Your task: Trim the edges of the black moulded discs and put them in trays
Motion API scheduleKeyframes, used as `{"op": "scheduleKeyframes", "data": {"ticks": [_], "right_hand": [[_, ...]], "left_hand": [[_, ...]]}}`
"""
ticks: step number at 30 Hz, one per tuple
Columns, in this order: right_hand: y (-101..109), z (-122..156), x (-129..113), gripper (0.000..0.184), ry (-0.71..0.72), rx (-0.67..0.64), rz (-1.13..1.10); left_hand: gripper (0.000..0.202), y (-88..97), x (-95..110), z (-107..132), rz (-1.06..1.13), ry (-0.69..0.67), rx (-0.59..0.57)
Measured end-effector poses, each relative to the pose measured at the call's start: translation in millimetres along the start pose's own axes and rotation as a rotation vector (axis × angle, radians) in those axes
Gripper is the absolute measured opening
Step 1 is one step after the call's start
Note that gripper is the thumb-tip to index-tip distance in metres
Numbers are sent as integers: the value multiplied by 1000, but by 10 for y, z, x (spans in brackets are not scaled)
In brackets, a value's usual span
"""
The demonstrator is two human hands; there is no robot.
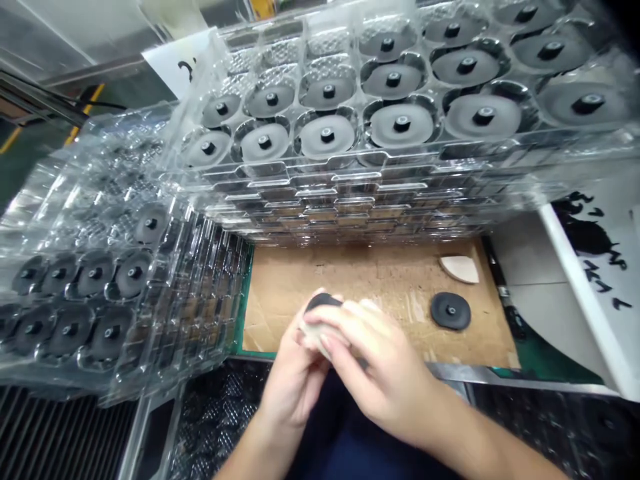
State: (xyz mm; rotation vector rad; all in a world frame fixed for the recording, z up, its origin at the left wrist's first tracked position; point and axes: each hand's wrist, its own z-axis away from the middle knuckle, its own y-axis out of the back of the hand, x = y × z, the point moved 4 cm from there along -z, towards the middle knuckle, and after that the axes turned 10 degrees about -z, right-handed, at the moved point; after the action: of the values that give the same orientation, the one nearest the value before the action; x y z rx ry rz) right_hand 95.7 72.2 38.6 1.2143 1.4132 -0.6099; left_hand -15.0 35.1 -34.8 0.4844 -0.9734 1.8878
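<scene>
In front of my body both hands meet over a small black rounded disc (323,301), of which only the far edge shows. My left hand (293,373) is closed around it from the left and below. My right hand (383,357) pinches a pale off-white pad (325,335) against the disc's near side; the fingers hide most of the contact. To the right on the cardboard (380,280) lies another black disc (451,311) with a raised centre stub. A wedge-shaped off-white piece (460,269) rests just behind that one.
Behind the cardboard rises a stack of clear plastic trays (350,167) with black discs in its pockets. Another tray stack (100,267) stands at the left. On the right are a marker pen (509,310) and a white box (585,287) with black handwriting.
</scene>
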Motion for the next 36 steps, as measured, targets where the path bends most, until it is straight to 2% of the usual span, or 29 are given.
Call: {"op": "scheduleKeyframes", "data": {"ticks": [2, 6, 7, 10, 11, 14, 16, 18, 20, 23, 27, 28, 31, 33, 36], "right_hand": [[-72, -8, -8, 21, -19, -98, 9], [-22, 33, -4, 25, 46, 40, 154], [2, 66, 9, 25, 53, 39, 140], [105, 197, 117, 21, -32, -81, 21], [167, 234, 163, 20, -84, -82, 5], [347, 269, 212, 18, -163, 58, 44], [357, 234, 135, 19, -76, 113, 73], [274, 186, 32, 21, 68, 78, 56], [164, 147, -8, 22, 122, -17, 6], [65, 95, 21, 22, 50, -125, -18], [119, 83, -42, 22, 129, -7, 11], [130, 113, -35, 22, 124, -20, -10], [173, 298, 156, 22, -16, -127, -52], [280, 450, 384, 19, -156, -22, -8], [462, 606, 599, 17, -341, 302, 28]], "left_hand": [[49, 17, 13, -4, 10, 4, 20], [47, -3, 22, -23, 43, 39, -8], [47, -2, 30, -27, 43, 41, -14], [48, 22, 63, -28, 51, 26, -29], [46, 26, 71, -24, 56, 18, -34], [42, -4, 84, -4, 66, -12, -43], [42, -50, 88, 16, 64, -23, -58], [42, -83, 90, 35, 59, -24, -67], [41, -85, 85, 48, 39, -18, -59], [43, -74, 55, 58, 2, 12, -50], [51, -84, 49, 65, -25, 37, -53], [50, -84, 67, 65, -25, 32, -57], [44, -70, 134, 62, 16, 23, -69], [39, -70, 168, 65, 63, 18, -72], [39, -132, 175, 87, 106, 18, -114]]}}
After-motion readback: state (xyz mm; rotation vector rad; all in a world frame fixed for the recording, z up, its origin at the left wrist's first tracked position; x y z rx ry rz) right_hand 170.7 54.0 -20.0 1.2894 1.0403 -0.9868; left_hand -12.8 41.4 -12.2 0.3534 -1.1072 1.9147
